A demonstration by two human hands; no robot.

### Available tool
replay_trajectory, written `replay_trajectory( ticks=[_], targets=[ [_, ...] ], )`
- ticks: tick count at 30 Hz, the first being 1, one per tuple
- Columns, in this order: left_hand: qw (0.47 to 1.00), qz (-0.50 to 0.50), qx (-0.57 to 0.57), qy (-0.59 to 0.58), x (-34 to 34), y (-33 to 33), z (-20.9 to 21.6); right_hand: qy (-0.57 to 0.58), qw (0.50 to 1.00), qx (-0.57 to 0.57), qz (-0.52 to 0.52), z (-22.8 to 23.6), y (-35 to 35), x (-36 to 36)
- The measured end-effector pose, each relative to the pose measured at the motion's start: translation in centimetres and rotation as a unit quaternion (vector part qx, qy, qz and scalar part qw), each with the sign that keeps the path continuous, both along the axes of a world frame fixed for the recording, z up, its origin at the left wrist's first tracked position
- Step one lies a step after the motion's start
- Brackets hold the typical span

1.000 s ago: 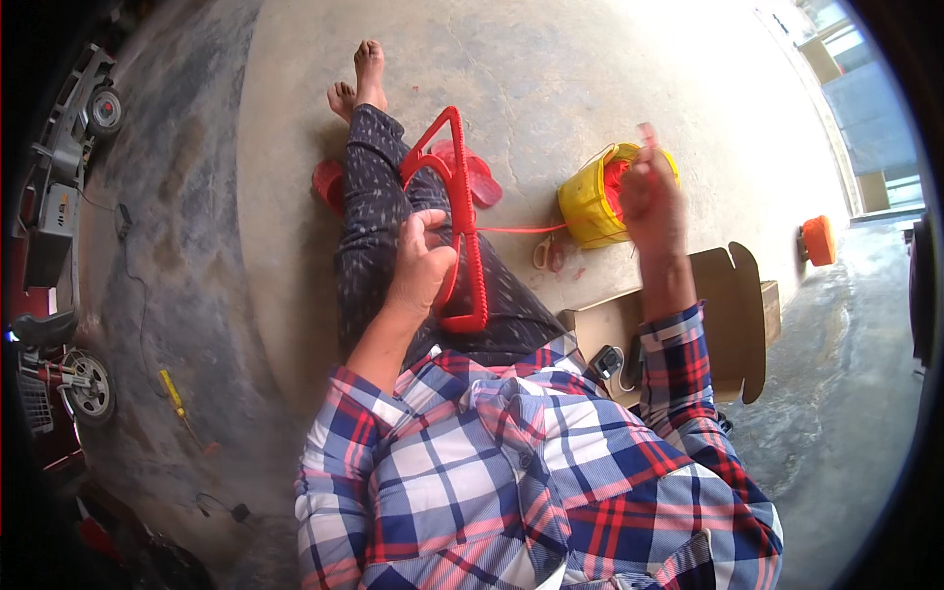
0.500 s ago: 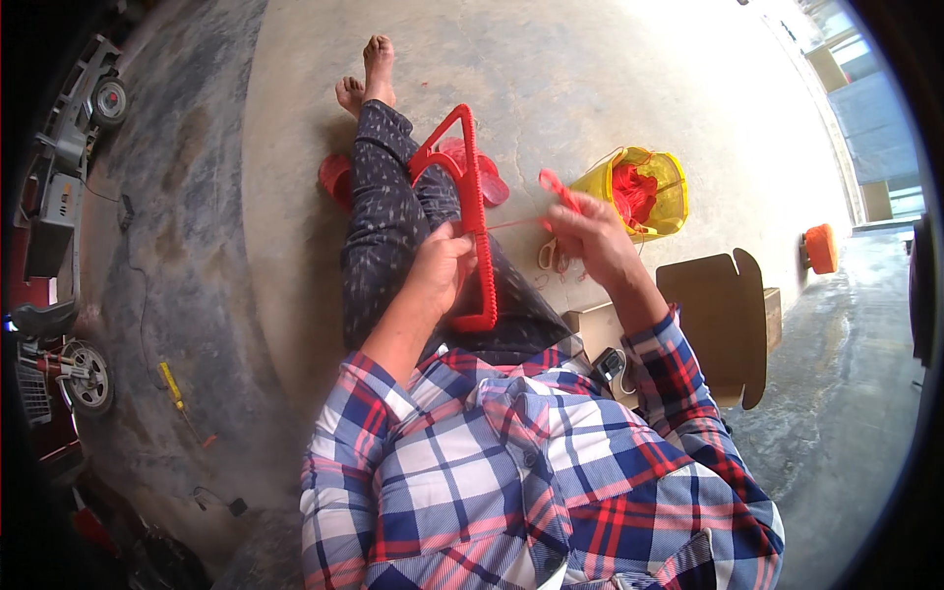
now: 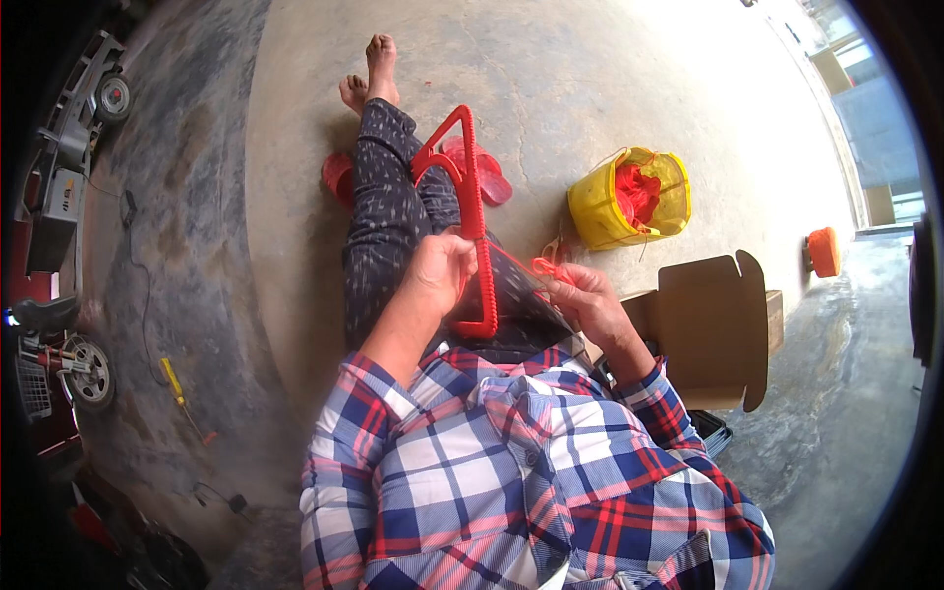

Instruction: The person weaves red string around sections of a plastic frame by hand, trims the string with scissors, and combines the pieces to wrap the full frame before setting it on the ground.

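A red angular frame (image 3: 473,211) with ridged, wrapped-looking edges stands over my outstretched legs. My left hand (image 3: 438,273) is closed on its lower upright, the fingertips partly hidden behind the frame. From that upright a thin red cord (image 3: 512,260) runs slanting down to the right. My right hand (image 3: 590,300) pinches this cord, and a small looped red bundle (image 3: 547,267) of it shows at the fingertips. Just beyond the right hand, the handles of scissors (image 3: 553,250) show in part on the floor.
A yellow basket (image 3: 593,208) holding red cord (image 3: 636,194) stands at the right. Nearer lies an open cardboard box (image 3: 713,324). Red slippers (image 3: 493,184) flank my legs. An orange seat (image 3: 822,252) is far right; a yellow-handled tool (image 3: 172,383) and a wheel (image 3: 88,371) are at left.
My right hand has come down and nearer my body with the cord, which now slants downward instead of running level. My left hand and the frame have barely moved.
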State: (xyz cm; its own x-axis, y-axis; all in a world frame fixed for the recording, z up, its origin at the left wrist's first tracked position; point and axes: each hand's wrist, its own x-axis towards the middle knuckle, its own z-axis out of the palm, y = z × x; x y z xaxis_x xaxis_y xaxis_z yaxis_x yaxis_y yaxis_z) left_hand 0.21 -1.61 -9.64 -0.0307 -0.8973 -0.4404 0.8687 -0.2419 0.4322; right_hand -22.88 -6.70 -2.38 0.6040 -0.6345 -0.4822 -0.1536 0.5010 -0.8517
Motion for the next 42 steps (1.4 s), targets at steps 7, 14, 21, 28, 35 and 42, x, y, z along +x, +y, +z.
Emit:
replay_trajectory(
  ticks=[7,14,21,28,35,42],
  targets=[
    [0.995,0.052,0.061,-0.062,-0.8,0.6,2.5,0.055,0.993,-0.037,-0.099,-2.4,-4.1,-1.1],
    [0.943,-0.033,-0.132,-0.305,-2.9,2.0,8.9,-0.134,0.976,0.141,0.093,1.2,-1.4,3.7],
    [0.814,0.191,-0.039,-0.547,2.2,2.4,7.6,-0.304,0.93,0.196,-0.069,-0.1,-5.4,4.8],
    [0.764,-0.098,0.005,-0.637,-0.7,3.7,3.5,-0.043,0.955,-0.196,0.218,-5.7,-3.2,6.7],
    [0.921,-0.052,0.028,-0.384,-0.5,2.2,4.1,0.037,0.948,-0.295,0.118,-5.3,-4.6,5.0],
    [0.954,0.001,-0.025,-0.298,-2.3,1.5,3.7,-0.315,0.944,-0.066,-0.075,8.6,-7.3,5.3]
  ],
)
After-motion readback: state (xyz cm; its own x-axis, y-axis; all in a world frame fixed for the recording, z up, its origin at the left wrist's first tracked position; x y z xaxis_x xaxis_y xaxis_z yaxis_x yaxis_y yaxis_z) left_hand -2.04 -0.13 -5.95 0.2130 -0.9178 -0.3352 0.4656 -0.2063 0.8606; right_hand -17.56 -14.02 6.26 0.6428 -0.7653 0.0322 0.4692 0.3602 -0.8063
